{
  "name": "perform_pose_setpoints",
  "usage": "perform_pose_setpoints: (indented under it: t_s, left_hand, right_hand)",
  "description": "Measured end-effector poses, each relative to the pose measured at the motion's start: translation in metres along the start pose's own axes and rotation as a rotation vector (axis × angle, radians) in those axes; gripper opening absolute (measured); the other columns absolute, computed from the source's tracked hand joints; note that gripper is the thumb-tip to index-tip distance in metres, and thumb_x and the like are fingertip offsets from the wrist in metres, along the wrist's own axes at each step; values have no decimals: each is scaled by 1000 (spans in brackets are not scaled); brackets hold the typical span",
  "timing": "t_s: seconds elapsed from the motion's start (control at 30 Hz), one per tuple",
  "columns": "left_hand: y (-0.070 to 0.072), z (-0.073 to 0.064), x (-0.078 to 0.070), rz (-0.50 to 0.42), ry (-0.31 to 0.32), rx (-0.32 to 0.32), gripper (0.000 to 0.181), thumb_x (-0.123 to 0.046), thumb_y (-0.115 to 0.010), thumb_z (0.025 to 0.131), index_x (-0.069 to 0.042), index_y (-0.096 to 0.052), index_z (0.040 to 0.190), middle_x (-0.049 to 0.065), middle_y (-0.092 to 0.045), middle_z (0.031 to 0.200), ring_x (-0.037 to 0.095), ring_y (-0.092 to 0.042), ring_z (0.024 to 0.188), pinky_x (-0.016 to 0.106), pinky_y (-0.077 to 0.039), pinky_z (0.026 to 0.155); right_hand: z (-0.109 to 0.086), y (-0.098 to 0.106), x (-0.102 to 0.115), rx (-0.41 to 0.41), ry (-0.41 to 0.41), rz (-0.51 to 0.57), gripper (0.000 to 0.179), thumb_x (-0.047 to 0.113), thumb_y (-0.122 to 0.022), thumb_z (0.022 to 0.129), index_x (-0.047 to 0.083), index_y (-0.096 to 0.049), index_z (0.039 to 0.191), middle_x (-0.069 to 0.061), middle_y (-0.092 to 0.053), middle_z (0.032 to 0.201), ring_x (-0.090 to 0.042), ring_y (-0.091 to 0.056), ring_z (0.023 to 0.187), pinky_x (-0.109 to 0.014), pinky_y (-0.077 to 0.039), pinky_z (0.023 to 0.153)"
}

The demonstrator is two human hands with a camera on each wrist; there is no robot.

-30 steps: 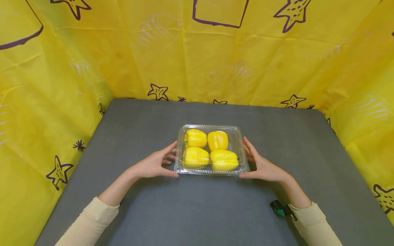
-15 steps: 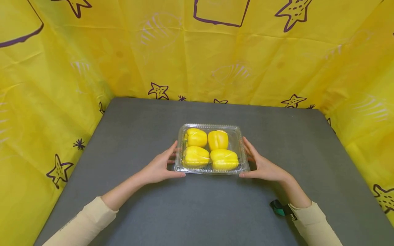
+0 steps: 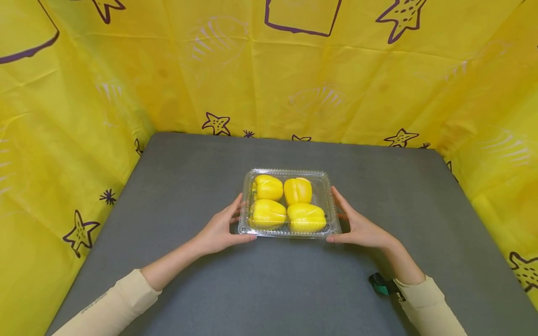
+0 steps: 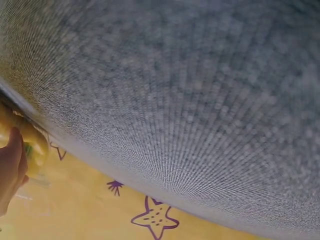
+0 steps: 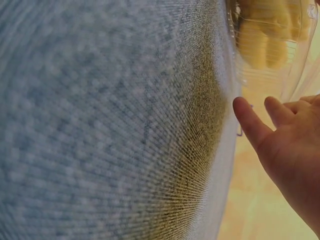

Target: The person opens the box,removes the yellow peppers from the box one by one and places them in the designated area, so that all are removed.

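A clear plastic clamshell container (image 3: 321, 186) sits on the grey table with several yellow bell peppers (image 3: 298, 190) inside, seen through its lid. My left hand (image 3: 216, 233) holds its left side, thumb along the front edge and fingers against the side wall. At the opposite side my right hand (image 3: 363, 228) holds the container, thumb at the front right corner and index finger up along the side. The left wrist view catches the left hand (image 4: 10, 165) beside a yellow pepper (image 4: 37, 145). In the right wrist view the fingers (image 5: 250, 120) spread below the container (image 5: 295, 75).
The grey table (image 3: 277, 289) extends around the container on every side. Yellow cloth (image 3: 269, 84) printed with starfish and fish hangs behind it and at both sides. A black and green strap (image 3: 382, 284) shows by the right sleeve.
My left hand has come inward, its thumb sliding rightward along the container's front edge, and the left forearm has swung lower. The right hand and the container have hardly moved.
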State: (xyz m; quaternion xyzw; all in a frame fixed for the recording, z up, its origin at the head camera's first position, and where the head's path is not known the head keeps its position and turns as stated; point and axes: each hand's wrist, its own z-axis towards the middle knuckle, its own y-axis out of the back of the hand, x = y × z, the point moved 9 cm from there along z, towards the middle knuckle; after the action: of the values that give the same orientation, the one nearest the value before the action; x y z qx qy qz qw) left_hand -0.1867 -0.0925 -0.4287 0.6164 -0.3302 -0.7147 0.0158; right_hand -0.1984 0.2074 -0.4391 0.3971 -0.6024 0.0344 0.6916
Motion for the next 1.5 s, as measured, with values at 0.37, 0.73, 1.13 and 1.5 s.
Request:
perform_pose_setpoints:
  t_s: [0.37,0.73,1.13,1.5]
  left_hand:
    - [-9,-5,2,12,19,-48,110,-28,-82,81,-2,-6,156,17,-27,156,31,-47,131,45,-38,107]
    - [-15,-7,2,47,102,-86,109,-35,-78,83,-4,-3,156,18,-20,158,35,-25,143,54,-27,112]
    - [-18,-8,0,-33,89,-83,100,-22,-72,89,-3,0,155,19,-13,160,34,-19,144,54,-20,114]
    - [-17,-9,2,-38,76,-43,93,-22,-65,94,-4,2,156,16,-9,161,33,-15,146,54,-15,115]
  right_hand:
    - [0,-1,0,2,-8,15,120,19,-83,79,26,9,156,4,11,163,-35,-8,147,-64,-27,107]
    - [0,0,-1,-4,-12,17,119,19,-83,79,29,7,156,3,9,163,-35,-8,147,-63,-27,108]
    - [0,0,-3,-10,-39,29,122,22,-85,77,31,7,156,6,8,163,-28,-8,148,-59,-27,110]
    - [1,-1,-2,-3,-16,7,118,21,-83,80,29,7,156,2,8,163,-31,-6,148,-63,-27,108]
